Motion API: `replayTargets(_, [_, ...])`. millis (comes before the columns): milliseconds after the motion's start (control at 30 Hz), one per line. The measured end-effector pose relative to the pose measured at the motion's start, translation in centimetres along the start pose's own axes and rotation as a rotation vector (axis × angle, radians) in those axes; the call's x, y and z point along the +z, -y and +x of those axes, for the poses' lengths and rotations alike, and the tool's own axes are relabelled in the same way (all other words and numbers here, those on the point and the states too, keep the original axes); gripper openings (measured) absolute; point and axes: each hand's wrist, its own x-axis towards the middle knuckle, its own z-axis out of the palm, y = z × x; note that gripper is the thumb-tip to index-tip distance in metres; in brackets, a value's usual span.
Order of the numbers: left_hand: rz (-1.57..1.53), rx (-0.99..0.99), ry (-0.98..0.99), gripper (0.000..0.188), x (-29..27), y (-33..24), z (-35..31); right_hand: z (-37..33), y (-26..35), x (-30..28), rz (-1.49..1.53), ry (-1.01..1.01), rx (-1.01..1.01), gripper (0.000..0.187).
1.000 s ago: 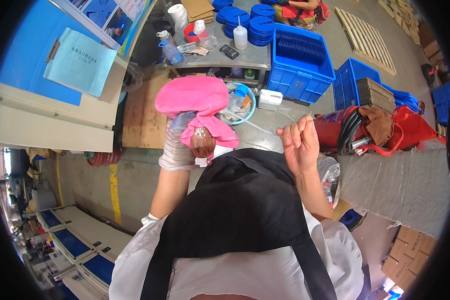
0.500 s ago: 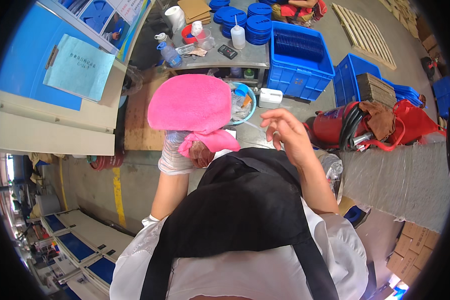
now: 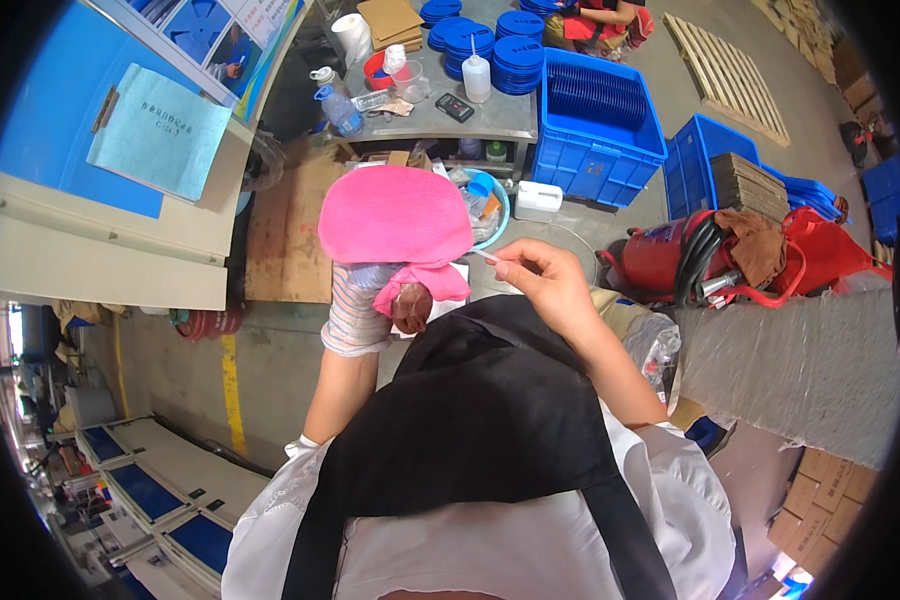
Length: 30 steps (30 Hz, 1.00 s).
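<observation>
My left hand (image 3: 358, 312), in a pale striped glove, holds up a bright pink cloth (image 3: 395, 215). The cloth is stretched over a broad, rounded shape and bunched together below, where a dark reddish-brown part (image 3: 411, 307) pokes out. The fingers of this hand are mostly hidden behind the cloth. My right hand (image 3: 545, 278) is bare, with thumb and forefinger pinched on a thin white strip (image 3: 485, 256) at the right edge of the pink cloth. I cannot tell whether the strip is fastened to it.
Ahead, a metal table (image 3: 410, 122) bears stacked blue discs (image 3: 518, 62), bottles and a cup. Beneath stands a light-blue basin (image 3: 505, 215) of waste beside a white jug (image 3: 539, 201). To the right are blue crates (image 3: 600, 150) and a red fire extinguisher (image 3: 660, 250). Another person sits beyond.
My right hand has moved left and down, its raised fingers closing into a pinch on the white strip. The pink cloth and my left hand have shifted slightly right and down.
</observation>
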Motion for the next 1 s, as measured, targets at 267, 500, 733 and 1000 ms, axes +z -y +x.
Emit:
replayTargets(267, [0.200,0.125,0.007,0.082,2.1,-0.5,1.1,-2.6,0.8,-2.9,0.224,0.142,0.124,0.025])
replayTargets(500, [0.187,-0.008,0.089,0.079,0.2,3.9,2.9,-2.3,2.5,-2.9,0.684,0.320,0.019,0.025])
replayTargets(733, [0.662,0.033,0.072,0.085,2.0,4.1,2.4,-1.8,1.4,-2.1,0.087,0.100,-0.281,0.012])
replayTargets(1000, [1.505,-0.146,0.247,0.089,5.8,1.9,1.0,0.2,2.8,1.2,-0.274,-0.152,-0.570,0.006])
